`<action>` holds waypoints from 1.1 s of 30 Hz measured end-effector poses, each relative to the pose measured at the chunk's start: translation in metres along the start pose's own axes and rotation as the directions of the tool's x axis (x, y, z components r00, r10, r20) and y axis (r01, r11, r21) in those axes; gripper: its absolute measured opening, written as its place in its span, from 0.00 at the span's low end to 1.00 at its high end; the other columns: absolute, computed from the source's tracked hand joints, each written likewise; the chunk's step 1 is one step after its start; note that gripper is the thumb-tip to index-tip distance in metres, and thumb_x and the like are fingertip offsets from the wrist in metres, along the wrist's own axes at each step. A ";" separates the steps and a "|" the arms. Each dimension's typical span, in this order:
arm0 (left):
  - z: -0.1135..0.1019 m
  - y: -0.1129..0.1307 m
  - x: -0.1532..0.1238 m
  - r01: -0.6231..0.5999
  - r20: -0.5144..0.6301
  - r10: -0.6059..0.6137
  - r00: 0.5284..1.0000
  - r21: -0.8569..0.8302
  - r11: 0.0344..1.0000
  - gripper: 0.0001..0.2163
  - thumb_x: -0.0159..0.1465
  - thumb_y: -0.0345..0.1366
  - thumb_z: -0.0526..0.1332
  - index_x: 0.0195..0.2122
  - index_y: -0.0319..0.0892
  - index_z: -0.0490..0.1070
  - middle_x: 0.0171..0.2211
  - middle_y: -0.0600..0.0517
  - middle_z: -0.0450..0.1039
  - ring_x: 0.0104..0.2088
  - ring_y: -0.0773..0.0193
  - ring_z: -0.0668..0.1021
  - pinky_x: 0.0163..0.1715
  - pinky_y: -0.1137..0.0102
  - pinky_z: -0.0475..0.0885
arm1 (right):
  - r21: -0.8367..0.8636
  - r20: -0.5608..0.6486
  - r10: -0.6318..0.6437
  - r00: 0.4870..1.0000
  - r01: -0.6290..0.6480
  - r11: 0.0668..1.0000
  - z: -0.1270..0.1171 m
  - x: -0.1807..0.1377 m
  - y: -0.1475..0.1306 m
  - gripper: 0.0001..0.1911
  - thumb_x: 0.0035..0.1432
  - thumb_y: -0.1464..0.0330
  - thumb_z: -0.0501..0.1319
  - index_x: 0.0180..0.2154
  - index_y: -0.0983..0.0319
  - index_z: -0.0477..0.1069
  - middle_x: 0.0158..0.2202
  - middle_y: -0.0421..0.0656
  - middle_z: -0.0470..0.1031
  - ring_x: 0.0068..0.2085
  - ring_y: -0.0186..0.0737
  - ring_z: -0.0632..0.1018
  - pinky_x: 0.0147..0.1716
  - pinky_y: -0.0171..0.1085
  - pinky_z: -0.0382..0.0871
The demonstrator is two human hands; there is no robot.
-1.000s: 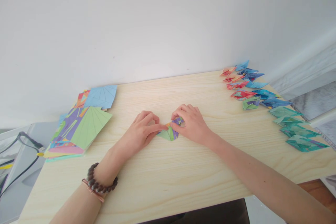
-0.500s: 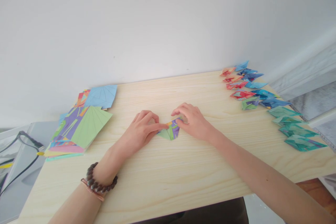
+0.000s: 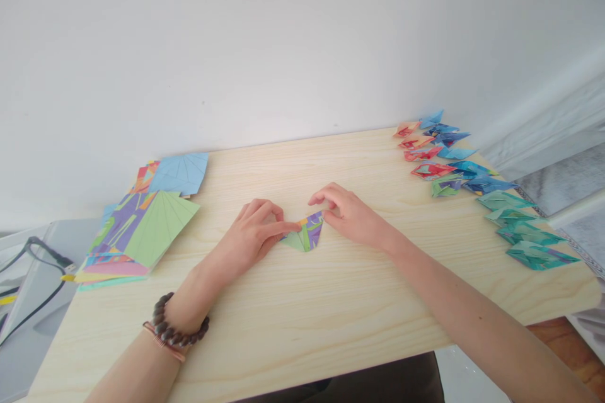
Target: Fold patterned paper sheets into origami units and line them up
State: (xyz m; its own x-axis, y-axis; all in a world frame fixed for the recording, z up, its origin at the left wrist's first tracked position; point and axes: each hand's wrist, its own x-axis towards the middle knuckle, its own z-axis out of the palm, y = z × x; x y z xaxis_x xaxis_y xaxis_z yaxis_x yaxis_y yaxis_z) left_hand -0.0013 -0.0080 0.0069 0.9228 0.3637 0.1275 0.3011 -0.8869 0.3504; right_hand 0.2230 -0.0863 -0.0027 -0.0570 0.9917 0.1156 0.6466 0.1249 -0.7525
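A small folded piece of origami paper (image 3: 312, 232), patterned purple, green and orange with a plain light green part, lies on the table between my hands. My left hand (image 3: 258, 231) is closed on its left side, thumb pressed on top near the upper edge; the fingertips behind are partly hidden. At the upper right corner, the thumb of my right hand (image 3: 347, 214) touches the paper's edge. Its index finger arches above and apart from the thumb, and the other fingers are mostly hidden.
A stack of paper sheets (image 3: 163, 230), green, purple and pink, lies at the left, with a blue creased sheet (image 3: 182, 173) behind. Several folded paper pieces, red (image 3: 432, 170), blue (image 3: 489, 185) and teal (image 3: 541, 255), line the right side. Cables (image 3: 50, 252) sit beyond the left edge.
My right thumb has slid outward from the paper's face to its right corner, uncovering more of the purple pattern. My left hand keeps its hold. The whole view has shifted slightly.
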 end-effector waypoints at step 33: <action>-0.009 -0.003 -0.002 -0.013 0.015 0.013 1.000 -0.040 0.999 0.10 0.65 0.34 0.52 0.42 0.49 0.72 0.38 0.49 0.67 0.43 0.61 0.66 0.45 0.63 0.64 | 0.006 -0.005 -0.003 1.000 0.003 1.000 0.000 0.000 0.001 0.18 0.49 0.80 0.51 0.39 0.59 0.70 0.39 0.41 0.70 0.38 0.35 0.70 0.40 0.36 0.63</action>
State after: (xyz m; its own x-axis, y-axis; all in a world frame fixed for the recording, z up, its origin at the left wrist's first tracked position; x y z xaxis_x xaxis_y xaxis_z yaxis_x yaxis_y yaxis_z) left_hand -0.0065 -0.0040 0.0137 0.9301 0.3476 0.1187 0.2793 -0.8792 0.3861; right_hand 0.2238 -0.0859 -0.0037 -0.0556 0.9911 0.1211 0.6418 0.1284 -0.7561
